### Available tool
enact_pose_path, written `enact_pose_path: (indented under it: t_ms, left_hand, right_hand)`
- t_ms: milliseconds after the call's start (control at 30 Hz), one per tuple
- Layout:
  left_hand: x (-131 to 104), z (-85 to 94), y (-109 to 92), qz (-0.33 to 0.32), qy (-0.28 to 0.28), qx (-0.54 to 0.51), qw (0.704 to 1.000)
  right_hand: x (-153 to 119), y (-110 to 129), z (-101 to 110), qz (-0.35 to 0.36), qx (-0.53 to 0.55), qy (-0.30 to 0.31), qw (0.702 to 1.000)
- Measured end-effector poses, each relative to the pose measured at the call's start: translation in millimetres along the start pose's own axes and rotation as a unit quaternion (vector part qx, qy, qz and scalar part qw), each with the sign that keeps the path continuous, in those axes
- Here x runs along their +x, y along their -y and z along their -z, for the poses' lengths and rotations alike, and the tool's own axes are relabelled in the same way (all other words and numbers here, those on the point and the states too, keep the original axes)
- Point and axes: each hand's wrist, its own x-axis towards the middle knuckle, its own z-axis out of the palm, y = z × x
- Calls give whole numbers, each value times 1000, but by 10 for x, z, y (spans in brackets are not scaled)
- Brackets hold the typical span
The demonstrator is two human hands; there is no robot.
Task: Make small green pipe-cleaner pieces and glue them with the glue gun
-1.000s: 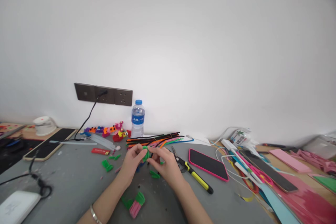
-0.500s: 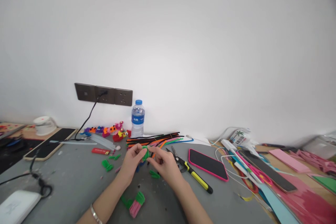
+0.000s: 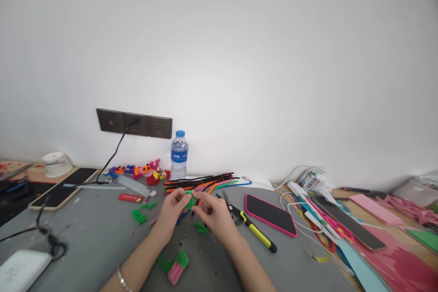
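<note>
A small green fuzzy pipe-cleaner piece (image 3: 189,200) is held up between both hands over the grey mat. My left hand (image 3: 174,210) pinches its left side with thumb and fingers. On the other side, my right hand (image 3: 215,214) has its thumb and fingertips closed on the same piece; the fingers partly hide it. Below them lies a pink and green fuzzy piece (image 3: 177,268). Loose green bits rest by my hands, one left (image 3: 138,216) and one under the right hand (image 3: 201,227). Behind is a bundle of coloured pipe cleaners (image 3: 205,181).
Yellow-handled pliers (image 3: 256,230) and a pink-edged phone (image 3: 270,214) lie right of my hands. A water bottle (image 3: 179,155) stands by the wall. Clear glue sticks (image 3: 133,186), a red packet (image 3: 130,198) and small fuzzy figures (image 3: 147,169) are at back left. Scissors (image 3: 338,227) lie far right.
Both hands stay almost in place with the green piece between them. The view has shifted very slightly; nothing else has visibly moved.
</note>
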Motion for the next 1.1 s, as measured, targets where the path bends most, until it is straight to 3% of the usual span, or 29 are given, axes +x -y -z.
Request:
enact_pose_path:
  t_ms: [1100]
  left_hand:
    - [-8, -19, -31, -5, 5, 28, 1000]
  right_hand:
    - [-1, -5, 36, -20, 8, 17, 1000]
